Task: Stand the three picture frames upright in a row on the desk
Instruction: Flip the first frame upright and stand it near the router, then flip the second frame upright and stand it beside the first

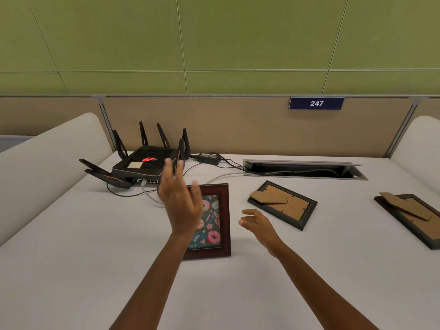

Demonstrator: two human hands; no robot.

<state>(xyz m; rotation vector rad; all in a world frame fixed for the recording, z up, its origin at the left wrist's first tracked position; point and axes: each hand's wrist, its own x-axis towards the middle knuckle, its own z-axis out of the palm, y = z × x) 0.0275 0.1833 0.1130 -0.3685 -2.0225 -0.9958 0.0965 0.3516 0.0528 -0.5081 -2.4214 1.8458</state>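
The red-brown frame (214, 222) stood upright on the white surface (71, 234), its doughnut print facing the camera. The left hand (179, 201) was raised in front of the frame's left side, its fingers (169, 167) spread apart and pointing up, gripping nothing; whether the palm touched the frame could not be told. The right hand (258, 225) hovered just to the right of that frame, fingers loosely curled and apart, empty, clear of the wood.

Beyond the right hand, a black frame (283, 204) lay face down on the surface with its cardboard stand showing. A second black frame (412, 217) lay face down well to the right, near the picture's edge.

A blue sign (316, 103) on the tan partition read "247" in white. A black router (145, 166) behind the left hand bore a glowing red logo, too blurred to read, and a pale sticker with no legible writing.
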